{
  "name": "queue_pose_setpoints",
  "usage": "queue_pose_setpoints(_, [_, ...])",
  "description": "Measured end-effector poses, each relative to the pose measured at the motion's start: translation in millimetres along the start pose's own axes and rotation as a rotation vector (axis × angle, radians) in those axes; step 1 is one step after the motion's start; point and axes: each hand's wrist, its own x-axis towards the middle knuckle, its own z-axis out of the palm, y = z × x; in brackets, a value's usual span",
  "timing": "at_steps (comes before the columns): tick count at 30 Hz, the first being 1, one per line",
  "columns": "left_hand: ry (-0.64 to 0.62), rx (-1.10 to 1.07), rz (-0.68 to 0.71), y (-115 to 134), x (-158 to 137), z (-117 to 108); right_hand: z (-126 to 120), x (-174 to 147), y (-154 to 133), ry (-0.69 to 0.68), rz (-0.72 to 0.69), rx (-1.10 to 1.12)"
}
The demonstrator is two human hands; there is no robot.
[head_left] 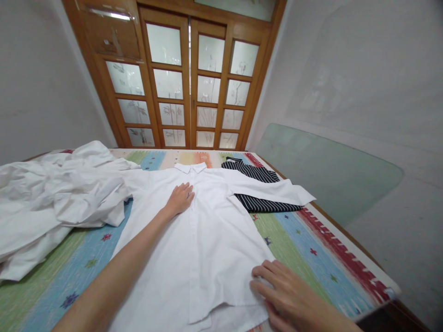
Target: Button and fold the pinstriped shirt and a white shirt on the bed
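A white long-sleeved shirt (221, 221) lies spread out front side up, its collar at the far end and its hem nearest me. My left hand (180, 198) rests on the chest beside the button placket, palm down with the fingers laid on the cloth. At the lower right corner, my right hand (282, 293) has its fingers curled over the shirt's side edge near the hem, gripping the fabric. The hem is slightly rumpled, and the shirt's left sleeve runs into a white heap.
A crumpled heap of white cloth (62, 193) covers the left side. Under the shirt's right sleeve lies a black-and-white striped garment (273, 204). All rest on a colourful striped cover (297, 244). Wooden glazed doors (190, 83) stand behind; a wall (374, 115) is at right.
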Motion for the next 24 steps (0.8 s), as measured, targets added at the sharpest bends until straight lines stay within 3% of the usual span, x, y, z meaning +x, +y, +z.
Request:
queue_pose_setpoints(8, [0.013,-0.001,0.009,-0.2,-1.0,0.7,22.3,-20.8,23.5,0.196,0.04,-0.196])
queue_pose_setpoints(15, [-0.003,0.012,0.009,0.8,-1.1,-1.7,23.1,-41.9,28.8,0.421,0.084,-0.301])
queue_pose_setpoints(24, [-0.008,-0.005,0.014,0.9,-2.3,-1.9,22.3,-62.8,33.7,0.366,0.193,-0.143])
